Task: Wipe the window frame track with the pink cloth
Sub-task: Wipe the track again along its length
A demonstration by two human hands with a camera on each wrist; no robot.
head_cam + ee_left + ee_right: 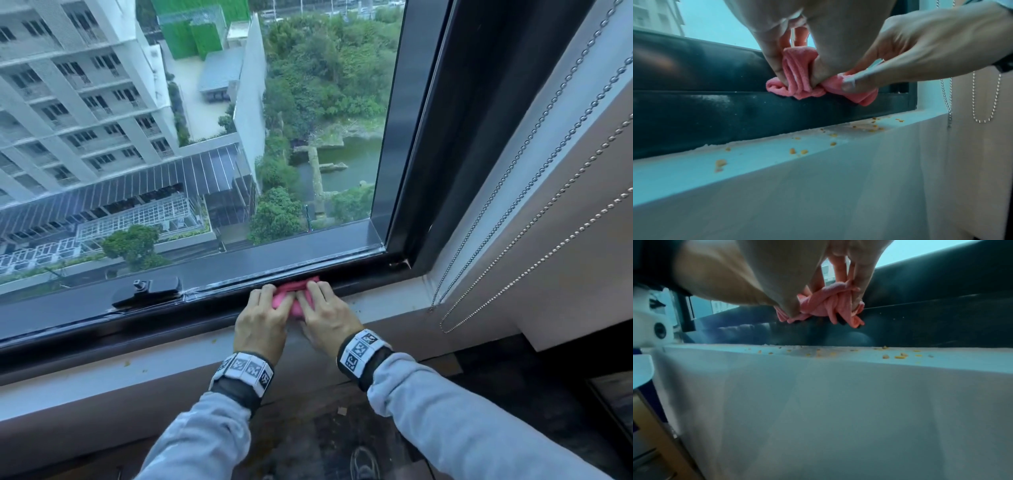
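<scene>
The pink cloth [291, 298] is bunched up and pressed onto the black window frame track [205, 303], a short way left of the track's right corner. My left hand [265, 310] and my right hand [322, 305] sit side by side on it, fingers curled round the folds. In the left wrist view, my left hand's thumb and fingers pinch the pink cloth [799, 81] from above, while my right hand [900, 56] grips its right end. The right wrist view has the pink cloth [824, 306] wrung into folds against the dark frame. Part of the cloth is hidden under my fingers.
A black window latch [147, 289] sits on the sash to the left of my hands. The white sill [756, 155] below the track carries several yellow crumbs [793, 151]. Bead chains [513, 205] hang at the right by the wall. A shoe [364, 462] stands on the dark floor.
</scene>
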